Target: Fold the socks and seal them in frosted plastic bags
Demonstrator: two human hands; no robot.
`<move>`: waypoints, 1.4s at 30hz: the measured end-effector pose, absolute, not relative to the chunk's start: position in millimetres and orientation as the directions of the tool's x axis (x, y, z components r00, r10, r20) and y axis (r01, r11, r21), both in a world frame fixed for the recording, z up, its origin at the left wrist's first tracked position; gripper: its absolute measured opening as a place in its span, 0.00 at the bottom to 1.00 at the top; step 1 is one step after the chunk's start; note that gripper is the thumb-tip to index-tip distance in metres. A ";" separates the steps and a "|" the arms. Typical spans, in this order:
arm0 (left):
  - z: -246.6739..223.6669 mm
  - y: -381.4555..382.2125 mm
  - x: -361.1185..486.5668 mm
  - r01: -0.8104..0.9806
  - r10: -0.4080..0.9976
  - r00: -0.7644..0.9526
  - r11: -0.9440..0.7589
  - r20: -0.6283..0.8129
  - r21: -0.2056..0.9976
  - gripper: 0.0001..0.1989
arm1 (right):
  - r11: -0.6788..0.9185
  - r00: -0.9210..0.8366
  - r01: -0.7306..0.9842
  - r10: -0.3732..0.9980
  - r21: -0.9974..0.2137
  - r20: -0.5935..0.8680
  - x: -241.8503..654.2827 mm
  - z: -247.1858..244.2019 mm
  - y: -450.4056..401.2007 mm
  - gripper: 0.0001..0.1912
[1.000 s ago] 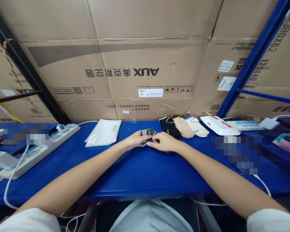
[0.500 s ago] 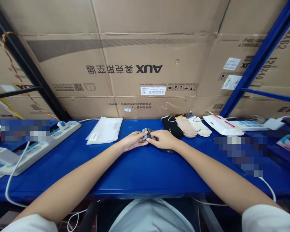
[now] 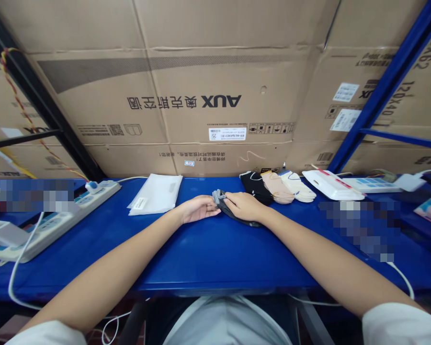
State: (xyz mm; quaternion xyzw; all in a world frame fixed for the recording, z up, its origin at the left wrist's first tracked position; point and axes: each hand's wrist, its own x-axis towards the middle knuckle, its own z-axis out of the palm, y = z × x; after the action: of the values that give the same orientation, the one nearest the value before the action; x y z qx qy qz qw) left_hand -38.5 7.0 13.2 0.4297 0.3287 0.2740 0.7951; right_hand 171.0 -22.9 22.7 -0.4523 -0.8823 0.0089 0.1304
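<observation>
A dark grey sock (image 3: 247, 222) with a lighter grey cuff lies across the middle of the blue table. My right hand (image 3: 244, 206) is closed over it, thumb and fingers gripping just behind the cuff, and hides much of its length. At the cuff end is my left hand (image 3: 198, 209), palm turned inward, its fingers loosely bent and apart. Its fingertips reach the sock's edge; whether they press on it is hard to tell. Behind my right hand lie folded socks: a black pair (image 3: 255, 186), several beige ones (image 3: 277, 188) and several white ones (image 3: 297, 187).
A translucent plastic sleeve (image 3: 157, 194) lies left of my hands. Power strips (image 3: 59, 220) with white cables run along the left side. A white tray (image 3: 328, 186) with a red-and-white stick sits at right. Cardboard (image 3: 187, 72) walls the back between metal posts.
My left hand has loosened from the sock's cuff and drawn slightly away, fingers parting. More of the grey cuff shows now. My right hand keeps its grip in nearly the same place.
</observation>
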 end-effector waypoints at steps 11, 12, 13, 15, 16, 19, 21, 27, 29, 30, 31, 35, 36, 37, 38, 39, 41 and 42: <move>14.5 4.9 -37.1 -0.135 0.711 0.645 0.468 -0.281 0.873 0.07 | 0.599 -0.558 0.779 0.797 -0.186 0.232 171.9 22.9 -22.6 0.16; 14.4 4.8 -37.1 -0.136 0.709 0.647 0.469 -0.280 0.873 0.07 | 0.597 -0.556 0.780 0.798 -0.186 0.231 172.0 22.9 -22.5 0.17; 14.4 4.7 -37.2 -0.139 0.710 0.646 0.468 -0.278 0.873 0.07 | 0.597 -0.555 0.780 0.799 -0.187 0.232 172.2 23.0 -22.7 0.17; 14.6 4.5 -37.3 -0.143 0.717 0.640 0.464 -0.276 0.874 0.05 | 0.602 -0.559 0.775 0.796 -0.194 0.233 172.2 23.8 -24.0 0.18; 14.7 4.4 -37.3 -0.142 0.721 0.635 0.461 -0.276 0.876 0.04 | 0.605 -0.562 0.772 0.794 -0.197 0.233 172.1 24.2 -24.8 0.18; 15.2 4.4 -37.6 -0.135 0.726 0.627 0.458 -0.283 0.879 0.04 | 0.607 -0.565 0.771 0.791 -0.193 0.232 171.6 24.2 -25.7 0.19; 15.4 4.6 -37.5 -0.134 0.725 0.627 0.461 -0.286 0.877 0.04 | 0.600 -0.560 0.777 0.796 -0.191 0.229 171.4 23.3 -24.8 0.19; 15.0 4.7 -36.3 -0.131 0.732 0.614 0.464 -0.295 0.876 0.04 | 0.595 -0.557 0.783 0.801 -0.184 0.221 171.2 23.7 -24.1 0.20; 14.3 5.0 -36.4 -0.133 0.738 0.606 0.463 -0.298 0.877 0.03 | 0.599 -0.563 0.782 0.797 -0.174 0.219 170.9 24.8 -25.4 0.20; 13.9 5.3 -36.7 -0.136 0.738 0.607 0.462 -0.296 0.876 0.03 | 0.596 -0.560 0.786 0.800 -0.167 0.217 170.6 25.1 -25.9 0.20; 13.6 5.8 -37.2 -0.141 0.737 0.610 0.463 -0.291 0.875 0.03 | 0.589 -0.554 0.792 0.804 -0.161 0.215 170.3 25.1 -26.2 0.19; 13.5 8.4 -40.0 -0.141 0.696 0.655 0.494 -0.293 0.858 0.05 | 0.565 -0.531 0.812 0.820 -0.149 0.214 169.2 23.9 -25.4 0.20; 13.9 8.7 -40.5 -0.136 0.684 0.666 0.505 -0.299 0.853 0.06 | 0.563 -0.530 0.813 0.821 -0.149 0.215 169.2 23.7 -25.2 0.20; 14.3 8.7 -40.7 -0.130 0.675 0.672 0.511 -0.303 0.850 0.06 | 0.568 -0.534 0.810 0.818 -0.149 0.217 169.4 23.8 -25.1 0.20; 14.8 8.5 -40.7 -0.129 0.674 0.674 0.510 -0.302 0.850 0.07 | 0.574 -0.539 0.805 0.813 -0.152 0.219 169.6 24.0 -25.2 0.20; 15.2 8.0 -40.5 -0.133 0.681 0.670 0.503 -0.297 0.854 0.06 | 0.580 -0.545 0.799 0.810 -0.156 0.219 170.0 24.4 -25.5 0.20; 15.8 6.7 -39.8 -0.143 0.703 0.652 0.481 -0.283 0.865 0.05 | 0.590 -0.555 0.790 0.804 -0.168 0.211 170.6 25.4 -26.3 0.20; 16.0 6.0 -39.4 -0.146 0.713 0.644 0.470 -0.277 0.870 0.04 | 0.590 -0.557 0.789 0.805 -0.172 0.207 170.8 25.8 -26.7 0.20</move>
State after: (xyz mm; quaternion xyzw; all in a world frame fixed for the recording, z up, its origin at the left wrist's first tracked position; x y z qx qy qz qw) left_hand -39.4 6.0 16.0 0.4379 0.3237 0.2703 0.7940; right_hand 170.8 -26.7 25.8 -0.4518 -0.8817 0.0298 0.1326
